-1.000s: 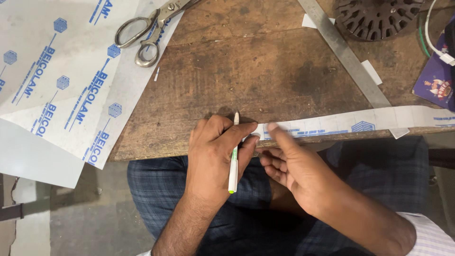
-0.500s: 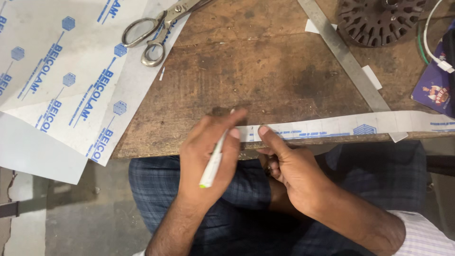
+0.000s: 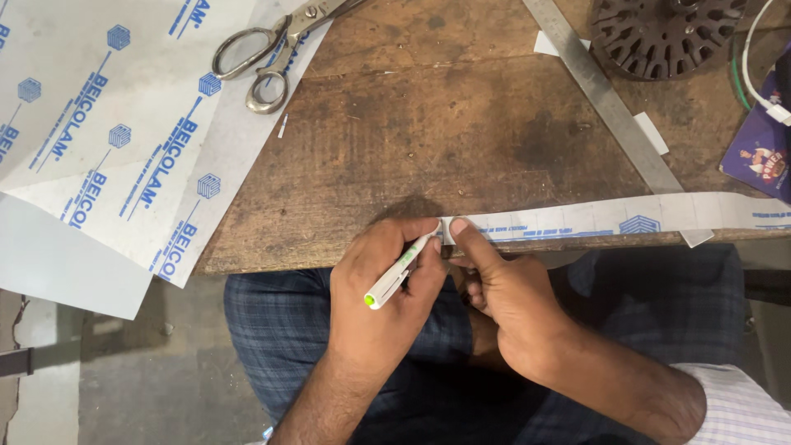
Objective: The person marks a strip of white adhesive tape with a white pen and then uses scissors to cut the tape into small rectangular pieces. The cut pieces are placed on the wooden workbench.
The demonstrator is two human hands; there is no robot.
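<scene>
Worn brown wood forms the surface [image 3: 461, 140], seen from above, with a grey floor and a lap in dark checked cloth below its near edge.

Nearest, the left hand [image 3: 383, 301] is closed around a white pen [image 3: 397, 276] with a green end; the pen is laid slantwise across the fingers, its green end pointing down and left, its tip hidden near the thumb. Just beside it, the right hand [image 3: 507, 292] is curled, its forefinger pressed onto the left end of a long white paper strip [image 3: 610, 218]. The strip is laid along the near edge of the surface, running right from both hands out of view, and is marked with blue print and thin cross lines. Both hands meet at the strip's left end, at the edge of the surface.

Further back, a steel ruler [image 3: 606, 103] is laid diagonally, its lower end passing under the strip. Two small white paper scraps [image 3: 651, 132] are seen beside it. At the right edge, a purple printed packet [image 3: 758, 152] and a white cable [image 3: 762, 91] are partly cut off.

On the left, large white sheets [image 3: 107, 140] with repeated blue lettering and blue hexagon marks overhang the surface. Steel scissors [image 3: 272, 45] rest on their upper part. At the far right, a dark round slotted metal part [image 3: 667, 33] is seen.
</scene>
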